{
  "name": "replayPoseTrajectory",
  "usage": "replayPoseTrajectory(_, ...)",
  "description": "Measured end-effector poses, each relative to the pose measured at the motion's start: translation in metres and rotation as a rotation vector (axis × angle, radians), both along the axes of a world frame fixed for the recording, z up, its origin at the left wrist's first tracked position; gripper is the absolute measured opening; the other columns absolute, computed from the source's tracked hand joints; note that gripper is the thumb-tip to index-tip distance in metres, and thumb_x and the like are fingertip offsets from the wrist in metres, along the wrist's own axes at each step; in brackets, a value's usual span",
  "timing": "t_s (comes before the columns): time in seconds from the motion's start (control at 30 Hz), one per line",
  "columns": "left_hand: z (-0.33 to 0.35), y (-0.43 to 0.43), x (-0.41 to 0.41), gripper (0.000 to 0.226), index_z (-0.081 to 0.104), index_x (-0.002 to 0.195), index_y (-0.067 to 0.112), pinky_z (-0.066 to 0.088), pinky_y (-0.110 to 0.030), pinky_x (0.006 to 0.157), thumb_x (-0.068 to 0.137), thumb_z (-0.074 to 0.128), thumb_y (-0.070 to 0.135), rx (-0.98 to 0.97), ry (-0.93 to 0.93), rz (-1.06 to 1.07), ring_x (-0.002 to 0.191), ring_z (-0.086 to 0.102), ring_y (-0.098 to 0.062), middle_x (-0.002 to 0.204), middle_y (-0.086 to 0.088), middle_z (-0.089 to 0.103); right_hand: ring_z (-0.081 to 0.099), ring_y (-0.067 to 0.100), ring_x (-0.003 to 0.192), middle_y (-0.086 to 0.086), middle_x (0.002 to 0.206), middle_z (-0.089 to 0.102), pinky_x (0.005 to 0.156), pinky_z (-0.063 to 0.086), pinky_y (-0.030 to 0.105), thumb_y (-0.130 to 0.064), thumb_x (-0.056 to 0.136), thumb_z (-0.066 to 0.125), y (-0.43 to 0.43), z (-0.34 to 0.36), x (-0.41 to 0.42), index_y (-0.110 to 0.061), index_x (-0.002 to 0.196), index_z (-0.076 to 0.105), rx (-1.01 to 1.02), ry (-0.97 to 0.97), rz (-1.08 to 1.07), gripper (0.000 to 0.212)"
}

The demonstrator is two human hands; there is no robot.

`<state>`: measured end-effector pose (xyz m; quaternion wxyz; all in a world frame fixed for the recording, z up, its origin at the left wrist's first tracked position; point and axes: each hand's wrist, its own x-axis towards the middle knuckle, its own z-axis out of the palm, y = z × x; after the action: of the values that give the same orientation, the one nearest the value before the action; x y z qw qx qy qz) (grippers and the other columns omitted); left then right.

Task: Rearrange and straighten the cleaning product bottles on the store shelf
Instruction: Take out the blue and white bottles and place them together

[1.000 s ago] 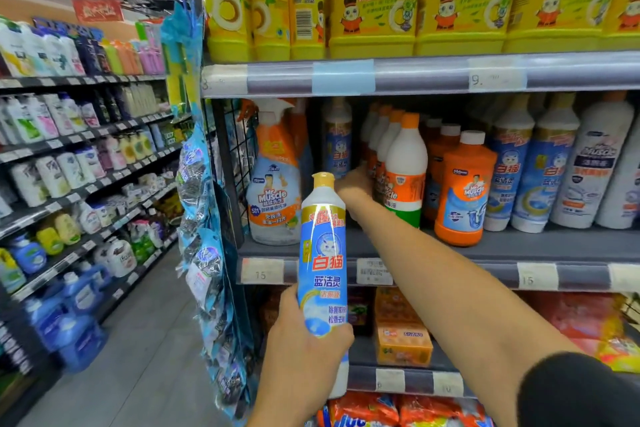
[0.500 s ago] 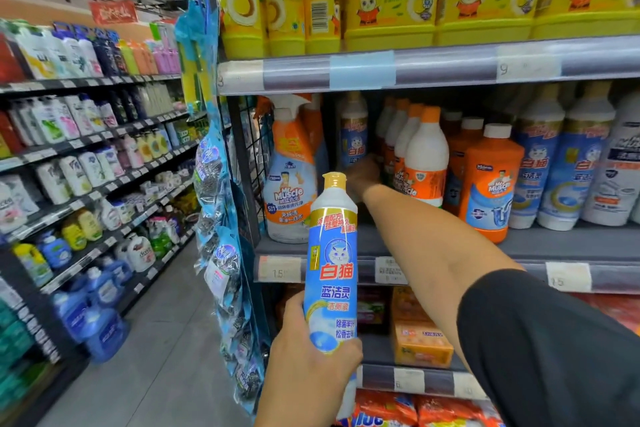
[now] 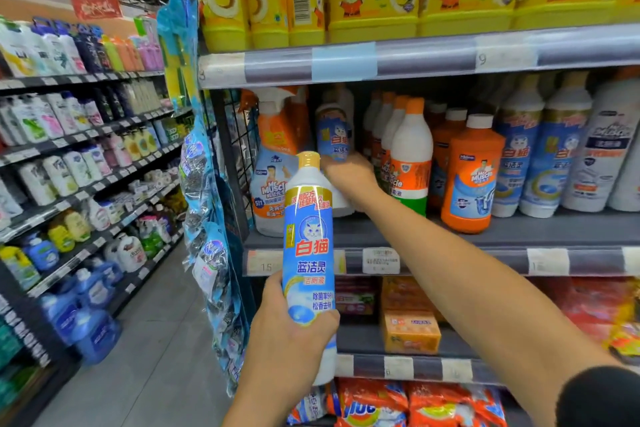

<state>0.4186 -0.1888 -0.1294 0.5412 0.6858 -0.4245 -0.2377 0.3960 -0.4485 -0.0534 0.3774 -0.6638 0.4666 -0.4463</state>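
Shelf bottle (image 3: 334,135) forward now, upright like held bottle (image 3: 308,253), caps up

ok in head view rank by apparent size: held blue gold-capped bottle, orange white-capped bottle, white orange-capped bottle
1. blue gold-capped bottle, though nearest the camera
2. orange white-capped bottle
3. white orange-capped bottle, nearly equal

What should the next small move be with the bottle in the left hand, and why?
Probably pull the shelf bottle forward with the right hand first. It stands set back beside the spray bottle, with that hand on its lower body, fingers hidden. The left hand grips the same-label held bottle upright off the shelf, so it likely needs a spot alongside.
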Motion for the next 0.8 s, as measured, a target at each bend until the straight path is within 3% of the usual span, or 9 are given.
replayPoseTrajectory(0.1, 0.000, -0.004, -0.002, 0.039, 0.051, 0.095, 0.031, 0.044, -0.009, 0.045, 0.068, 0.076, 0.021, -0.014, -0.001, 0.009, 0.066, 0.064, 0.003, 0.072, 0.014, 0.066, 0.063, 0.012, 0.068, 0.000, 0.081, 0.066, 0.050, 0.044, 0.023, -0.047, 0.071, 0.065, 0.041, 0.000, -0.031, -0.020, 0.086, 0.058, 0.025, -0.063, 0.038, 0.032)
replayPoseTrajectory(0.2, -0.002, -0.006, -0.007, 0.042, 0.050, 0.098, 0.035, 0.048, -0.012, 0.049, 0.070, 0.076, 0.018, -0.018, 0.022, 0.002, 0.067, 0.065, 0.000, 0.078, 0.012, 0.067, 0.069, 0.023, 0.072, 0.008, 0.087, 0.070, 0.059, 0.057, 0.035, -0.043, 0.067, 0.067, 0.074, -0.002, -0.063, -0.013, 0.097, 0.060, 0.141, -0.135, 0.127, 0.042)
replayPoseTrajectory(0.33, -0.003, -0.006, -0.020, 0.040, 0.051, 0.098, 0.031, 0.045, -0.015, 0.054, 0.071, 0.076, 0.015, -0.035, 0.050, 0.008, 0.065, 0.063, 0.002, 0.085, 0.006, 0.068, 0.071, 0.019, 0.068, 0.008, 0.087, 0.072, 0.054, 0.053, 0.029, -0.032, 0.073, 0.071, 0.111, -0.014, -0.111, -0.017, 0.101, 0.062, 0.200, -0.255, 0.179, 0.033)
replayPoseTrajectory(0.43, -0.004, -0.009, -0.037, 0.042, 0.051, 0.094, 0.028, 0.044, -0.011, 0.049, 0.068, 0.078, 0.011, -0.058, 0.051, 0.002, 0.062, 0.063, 0.002, 0.083, 0.003, 0.068, 0.072, 0.016, 0.065, 0.001, 0.078, 0.074, 0.053, 0.053, 0.027, -0.034, 0.069, 0.074, 0.138, -0.026, -0.153, -0.022, 0.095, 0.063, 0.213, -0.286, 0.164, 0.031)
replayPoseTrajectory(0.5, -0.005, -0.011, -0.054, 0.043, 0.050, 0.093, 0.029, 0.045, -0.009, 0.047, 0.065, 0.080, 0.016, -0.067, 0.060, -0.015, 0.061, 0.063, 0.002, 0.080, 0.004, 0.067, 0.071, 0.016, 0.065, 0.000, 0.079, 0.074, 0.053, 0.053, 0.026, -0.043, 0.063, 0.074, 0.152, -0.033, -0.183, -0.023, 0.092, 0.065, 0.202, -0.292, 0.170, 0.036)
replayPoseTrajectory(0.6, -0.007, -0.017, -0.085, 0.045, 0.051, 0.095, 0.034, 0.051, -0.017, 0.056, 0.066, 0.083, 0.026, -0.082, 0.088, -0.052, 0.065, 0.065, 0.001, 0.079, 0.009, 0.068, 0.073, 0.020, 0.071, 0.001, 0.084, 0.075, 0.056, 0.055, 0.029, -0.048, 0.064, 0.078, 0.163, -0.041, -0.225, -0.030, 0.089, 0.069, 0.192, -0.324, 0.167, 0.032)
replayPoseTrajectory(0.7, -0.008, -0.024, -0.123, 0.045, 0.052, 0.100, 0.037, 0.051, -0.017, 0.058, 0.064, 0.078, 0.043, -0.101, 0.142, -0.090, 0.070, 0.066, 0.001, 0.081, 0.021, 0.068, 0.073, 0.020, 0.073, 0.000, 0.085, 0.076, 0.058, 0.056, 0.031, -0.042, 0.070, 0.078, 0.163, -0.052, -0.266, -0.027, 0.093, 0.069, 0.178, -0.330, 0.104, 0.030)
replayPoseTrajectory(0.8, -0.009, -0.030, -0.164, 0.044, 0.053, 0.104, 0.037, 0.051, -0.018, 0.061, 0.068, 0.076, 0.043, -0.100, 0.180, -0.123, 0.073, 0.067, 0.002, 0.083, 0.024, 0.068, 0.073, 0.021, 0.075, 0.000, 0.086, 0.075, 0.065, 0.059, 0.038, -0.037, 0.073, 0.078, 0.160, -0.059, -0.306, -0.031, 0.092, 0.068, 0.174, -0.319, 0.049, 0.022)
